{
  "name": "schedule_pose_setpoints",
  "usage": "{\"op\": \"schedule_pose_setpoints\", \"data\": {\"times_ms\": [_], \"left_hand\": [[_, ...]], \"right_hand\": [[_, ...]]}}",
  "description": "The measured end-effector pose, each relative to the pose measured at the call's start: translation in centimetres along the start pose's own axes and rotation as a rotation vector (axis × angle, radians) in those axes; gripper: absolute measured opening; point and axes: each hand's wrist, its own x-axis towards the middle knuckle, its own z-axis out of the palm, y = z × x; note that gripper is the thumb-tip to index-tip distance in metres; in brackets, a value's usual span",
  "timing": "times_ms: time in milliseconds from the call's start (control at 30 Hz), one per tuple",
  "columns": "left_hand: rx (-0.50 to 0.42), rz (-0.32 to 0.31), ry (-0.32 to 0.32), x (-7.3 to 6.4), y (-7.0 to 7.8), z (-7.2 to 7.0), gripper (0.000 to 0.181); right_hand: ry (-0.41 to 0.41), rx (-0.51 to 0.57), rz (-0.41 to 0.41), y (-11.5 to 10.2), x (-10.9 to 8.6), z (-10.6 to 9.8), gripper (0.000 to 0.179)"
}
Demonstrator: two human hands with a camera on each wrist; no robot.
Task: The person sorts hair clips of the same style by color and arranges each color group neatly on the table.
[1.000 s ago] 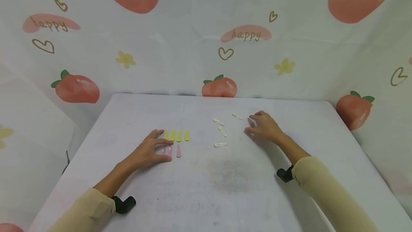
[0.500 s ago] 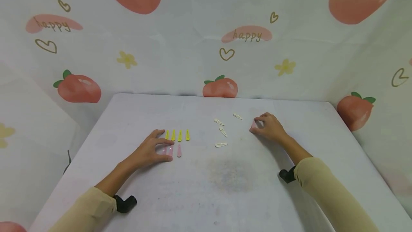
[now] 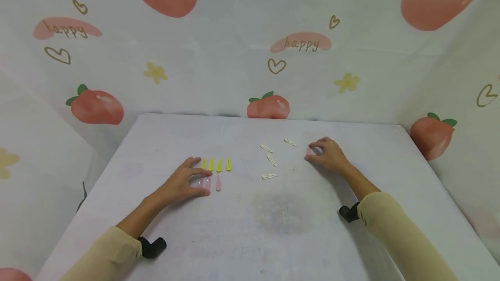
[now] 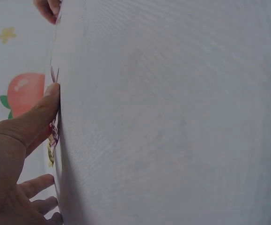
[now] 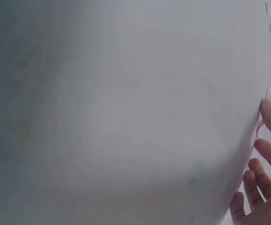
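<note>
In the head view my left hand (image 3: 181, 183) spans a pink hair clip (image 3: 208, 182) on the table, thumb at its near end and forefinger at its far end. Another pink clip (image 3: 200, 182) lies just inside that grip, and a third pink clip (image 3: 218, 183) lies to its right. Above them stands a row of several yellow hair clips (image 3: 219, 165), the leftmost partly behind my fingers. At the right my right hand (image 3: 328, 155) pinches a pink hair clip (image 3: 308, 150) between thumb and forefinger, close over the tabletop.
Several cream hair clips lie scattered between the hands, among them one near the back (image 3: 290, 142) and one nearer the front (image 3: 269, 176). The white table (image 3: 187, 229) ends at a printed cloth backdrop (image 3: 218, 55). Black wrist mounts (image 3: 153, 247) jut from both sleeves.
My right hand has closed its thumb and forefinger on a pink hair clip, shifting slightly right. My left hand stays at the pink clips, and the view has shifted slightly.
</note>
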Motion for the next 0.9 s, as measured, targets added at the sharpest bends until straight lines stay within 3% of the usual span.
{"op": "schedule_pose_setpoints", "data": {"times_ms": [167,333,567,900], "left_hand": [[0.003,-0.001,-0.004,0.1,0.1,0.0,0.055],[0.011,-0.006,-0.008,0.2,0.1,0.0,0.055],[0.015,-0.013,-0.002,0.1,-0.1,0.0,0.054],[0.011,-0.015,-0.011,0.1,-0.1,0.1,0.055]], "right_hand": [[0.009,0.019,0.006,0.1,0.1,-0.1,0.049],[-0.008,0.044,0.015,-1.4,0.4,0.2,0.049],[-0.050,0.080,-0.057,-6.3,0.3,1.8,0.048],[-0.104,0.053,-0.213,-13.6,-0.6,5.9,0.046]]}}
